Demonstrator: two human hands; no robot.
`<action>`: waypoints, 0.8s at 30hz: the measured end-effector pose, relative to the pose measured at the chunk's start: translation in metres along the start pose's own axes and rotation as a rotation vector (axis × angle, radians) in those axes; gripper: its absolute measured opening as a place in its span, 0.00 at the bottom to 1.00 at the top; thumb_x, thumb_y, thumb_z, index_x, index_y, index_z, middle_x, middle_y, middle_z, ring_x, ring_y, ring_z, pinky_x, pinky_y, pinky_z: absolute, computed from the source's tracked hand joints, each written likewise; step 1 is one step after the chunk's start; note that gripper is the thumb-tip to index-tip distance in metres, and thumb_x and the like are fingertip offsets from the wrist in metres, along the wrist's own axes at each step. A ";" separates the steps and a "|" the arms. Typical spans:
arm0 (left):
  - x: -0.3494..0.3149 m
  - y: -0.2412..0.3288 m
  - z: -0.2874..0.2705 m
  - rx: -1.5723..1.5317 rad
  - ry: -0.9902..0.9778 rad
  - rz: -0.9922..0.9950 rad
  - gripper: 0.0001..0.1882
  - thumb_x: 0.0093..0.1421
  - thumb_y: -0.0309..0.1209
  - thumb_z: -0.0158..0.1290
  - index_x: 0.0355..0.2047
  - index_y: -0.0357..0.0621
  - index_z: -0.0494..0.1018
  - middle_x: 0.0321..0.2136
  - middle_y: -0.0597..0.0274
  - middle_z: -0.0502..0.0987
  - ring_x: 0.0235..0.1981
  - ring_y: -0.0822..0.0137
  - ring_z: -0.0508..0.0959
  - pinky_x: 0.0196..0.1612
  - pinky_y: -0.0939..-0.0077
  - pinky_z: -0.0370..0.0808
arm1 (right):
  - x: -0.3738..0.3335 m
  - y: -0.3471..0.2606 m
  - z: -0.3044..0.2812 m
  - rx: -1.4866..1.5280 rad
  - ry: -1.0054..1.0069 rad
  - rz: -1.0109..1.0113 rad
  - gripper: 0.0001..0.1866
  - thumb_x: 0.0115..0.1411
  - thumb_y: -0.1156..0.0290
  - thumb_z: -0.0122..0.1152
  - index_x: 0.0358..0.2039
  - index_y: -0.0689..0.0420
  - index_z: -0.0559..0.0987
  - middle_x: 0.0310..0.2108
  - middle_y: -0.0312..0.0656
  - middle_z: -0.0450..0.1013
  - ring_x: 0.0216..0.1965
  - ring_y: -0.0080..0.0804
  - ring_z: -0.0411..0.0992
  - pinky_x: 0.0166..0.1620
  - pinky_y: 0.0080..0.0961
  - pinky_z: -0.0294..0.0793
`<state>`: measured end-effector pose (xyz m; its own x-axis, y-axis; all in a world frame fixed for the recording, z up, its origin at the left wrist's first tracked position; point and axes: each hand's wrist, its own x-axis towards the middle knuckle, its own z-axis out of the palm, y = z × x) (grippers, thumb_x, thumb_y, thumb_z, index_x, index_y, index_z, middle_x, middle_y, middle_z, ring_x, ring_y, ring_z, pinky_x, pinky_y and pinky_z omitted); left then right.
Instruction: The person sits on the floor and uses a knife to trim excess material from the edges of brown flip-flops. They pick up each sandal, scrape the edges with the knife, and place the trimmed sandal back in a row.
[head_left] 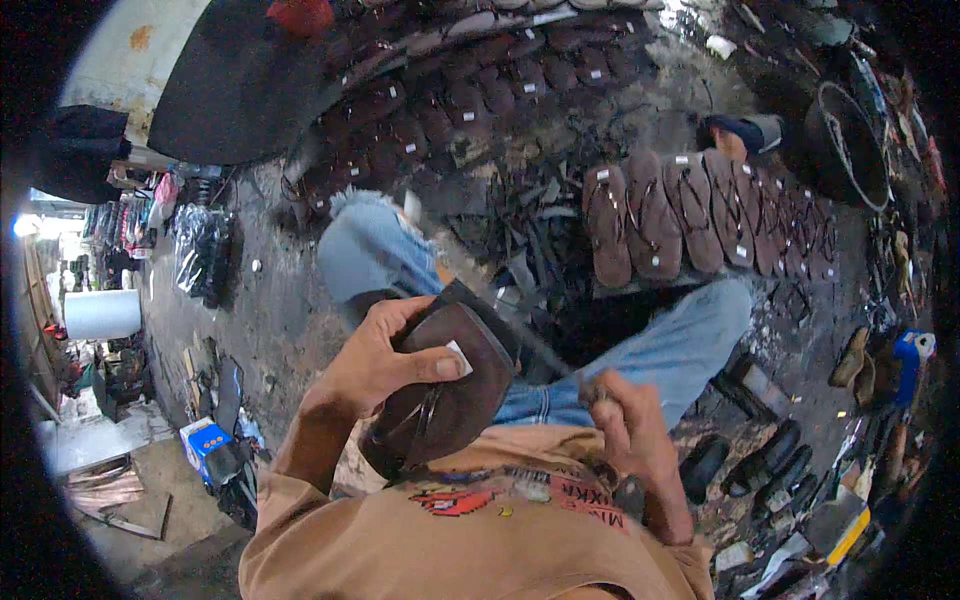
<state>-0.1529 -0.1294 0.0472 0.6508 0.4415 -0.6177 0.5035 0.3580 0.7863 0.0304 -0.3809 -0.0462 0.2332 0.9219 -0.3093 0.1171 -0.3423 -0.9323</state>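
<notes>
My left hand (385,355) is closed around a dark brown sandal (455,375). Its thumb presses on top, beside a small white sticker, and the thin strap shows below the thumb. A flat dark sheet of sole material sticks out past the sandal's upper edge. In my right hand (630,420) is the handle end of a long thin knife (520,340), its blade smeared by motion. The blade slants up and left, close along the sandal's right edge; whether it touches is unclear.
Rows of brown sandals (660,215) lie beyond my knees, more (470,105) at the far side. Dark scraps (535,215) pile between. Black sandals (765,460) sit at right, near a blue box (910,365). Another blue box (207,440) stands at left. A person's foot (730,140) shows far right.
</notes>
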 end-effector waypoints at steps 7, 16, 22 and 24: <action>-0.021 -0.022 0.013 -0.013 0.040 -0.126 0.25 0.58 0.37 0.67 0.53 0.37 0.76 0.43 0.65 0.82 0.43 0.74 0.78 0.51 0.73 0.75 | -0.073 0.016 0.021 0.023 -0.051 0.081 0.15 0.66 0.61 0.55 0.46 0.58 0.75 0.32 0.59 0.75 0.40 0.67 0.74 0.44 0.54 0.71; -0.013 -0.019 0.033 0.431 -0.362 -0.017 0.21 0.60 0.42 0.66 0.47 0.40 0.80 0.39 0.60 0.82 0.44 0.66 0.79 0.51 0.67 0.75 | 0.031 0.010 0.032 -0.082 -0.059 -0.061 0.17 0.70 0.58 0.53 0.48 0.58 0.75 0.28 0.63 0.74 0.32 0.65 0.73 0.36 0.51 0.71; 0.023 -0.033 -0.016 0.570 0.171 0.124 0.26 0.60 0.37 0.64 0.56 0.39 0.73 0.48 0.54 0.80 0.49 0.61 0.80 0.53 0.63 0.76 | 0.089 0.050 -0.004 0.209 0.335 -0.061 0.18 0.75 0.58 0.45 0.42 0.60 0.75 0.25 0.43 0.71 0.23 0.38 0.69 0.31 0.35 0.71; 0.033 -0.056 -0.029 0.427 0.488 0.209 0.26 0.62 0.32 0.62 0.59 0.40 0.70 0.50 0.55 0.79 0.50 0.61 0.80 0.55 0.61 0.77 | 0.066 0.053 -0.020 0.364 0.452 0.188 0.18 0.76 0.58 0.43 0.40 0.60 0.75 0.27 0.35 0.68 0.23 0.23 0.64 0.28 0.26 0.66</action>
<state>-0.1763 -0.1106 -0.0180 0.4781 0.8227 -0.3077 0.6409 -0.0872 0.7627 0.0712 -0.3419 -0.1120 0.6138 0.6562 -0.4389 -0.2847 -0.3346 -0.8983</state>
